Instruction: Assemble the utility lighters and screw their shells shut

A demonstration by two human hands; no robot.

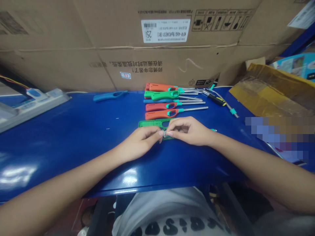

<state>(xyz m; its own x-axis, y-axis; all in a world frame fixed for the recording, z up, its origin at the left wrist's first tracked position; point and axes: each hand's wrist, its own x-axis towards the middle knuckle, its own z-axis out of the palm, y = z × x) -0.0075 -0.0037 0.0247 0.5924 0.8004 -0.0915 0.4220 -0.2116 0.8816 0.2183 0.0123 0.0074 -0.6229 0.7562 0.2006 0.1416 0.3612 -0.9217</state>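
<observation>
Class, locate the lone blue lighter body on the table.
In the head view, the blue lighter body lies at the back of the blue table, left of the lighter pile, near the cardboard box.

One view only, from the person's head, facing forward and down across the blue counter (73, 137). It sits close. Both forearms enter from the bottom corners, and the left hand (140, 141) and right hand (190, 131) meet mid-frame on a green lighter shell (150, 123). A cardboard box (73, 42) walls off the far edge.

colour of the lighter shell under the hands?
Green. It shows in the head view: the lighter shell lies on the blue table.
</observation>
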